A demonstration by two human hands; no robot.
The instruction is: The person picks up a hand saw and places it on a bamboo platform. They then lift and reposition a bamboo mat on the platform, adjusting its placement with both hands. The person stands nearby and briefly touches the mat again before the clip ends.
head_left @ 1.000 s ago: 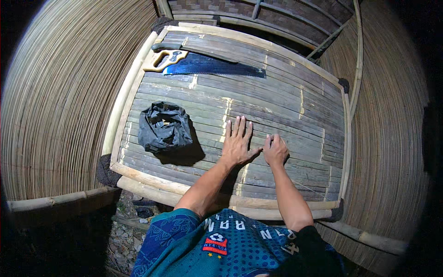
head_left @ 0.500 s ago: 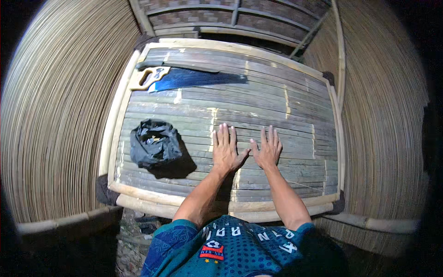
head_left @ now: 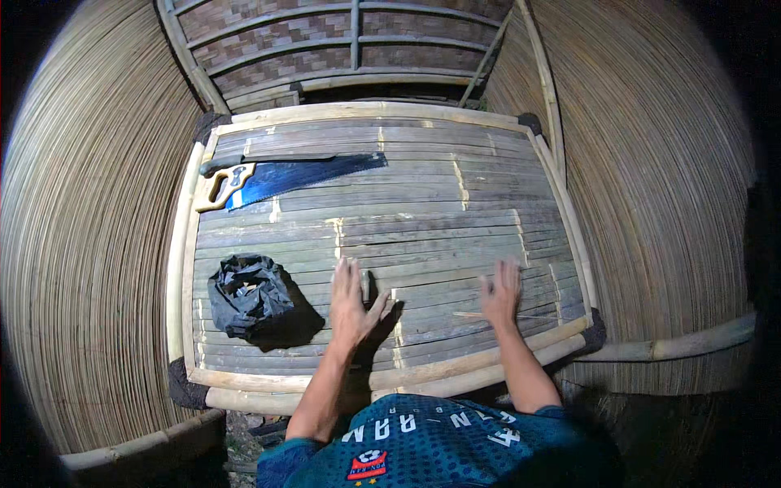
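Both my hands are over a low table (head_left: 423,195) of split bamboo slats. My left hand (head_left: 350,309) has its fingers stretched forward and the thumb spread to the right; it holds nothing, and its shadow falls on the slats beside it. My right hand (head_left: 499,297), a bit blurred, is farther right with fingers extended and nothing in it. A thin bamboo sliver (head_left: 467,315) shows just beside it. Left of my left hand stands a crumpled black plastic bag (head_left: 244,313), its mouth open over small contents I cannot make out.
At the far left lies a hand saw (head_left: 285,179) with a pale wooden handle and blue-looking blade. A dark-handled long knife (head_left: 277,158) rests along its far edge. Bamboo poles with dark-bound corners (head_left: 190,382) frame the table. Reed-like walls (head_left: 89,244) rise on both sides.
My hands have moved apart, the left one leftward and the right one rightward. The view has shifted, so the table sits lower in the picture. Saw and bag stay put on the table.
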